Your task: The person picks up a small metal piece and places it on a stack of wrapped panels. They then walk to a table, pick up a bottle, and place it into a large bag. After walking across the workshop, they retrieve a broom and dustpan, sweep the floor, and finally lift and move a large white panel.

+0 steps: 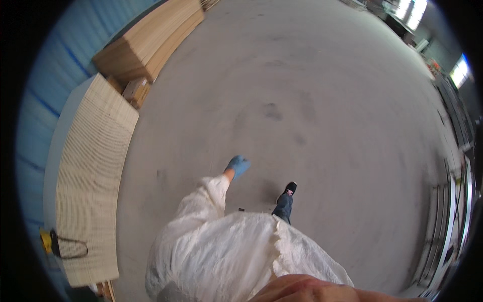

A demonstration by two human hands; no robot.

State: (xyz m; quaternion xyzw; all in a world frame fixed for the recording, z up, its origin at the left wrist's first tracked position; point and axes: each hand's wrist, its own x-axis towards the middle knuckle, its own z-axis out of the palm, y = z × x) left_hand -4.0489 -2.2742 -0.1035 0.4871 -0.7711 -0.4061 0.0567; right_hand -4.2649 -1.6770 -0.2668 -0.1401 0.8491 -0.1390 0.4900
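My left hand point(238, 166), in a blue glove, hangs out in front of my body at the end of a loose white sleeve point(201, 204). Its fingers are curled in, and nothing shows in them. Bare floor lies beneath it, and it touches nothing. My right hand does not show. Below the white garment point(226, 246), one leg in blue jeans point(284, 207) with a dark shoe point(290, 188) is stepping forward. A small dark shape point(241, 209) peeks out at the hem, too little of it to name.
Along the left stand a tall stack of pale sheets point(93, 166), a cardboard box point(136, 91) and a stack of brown boards point(151, 40), beside blue sheeting point(37, 121). A yellow thing with a black strap point(55, 243) rests at the pale stack. Metal frames point(443, 226) line the right.
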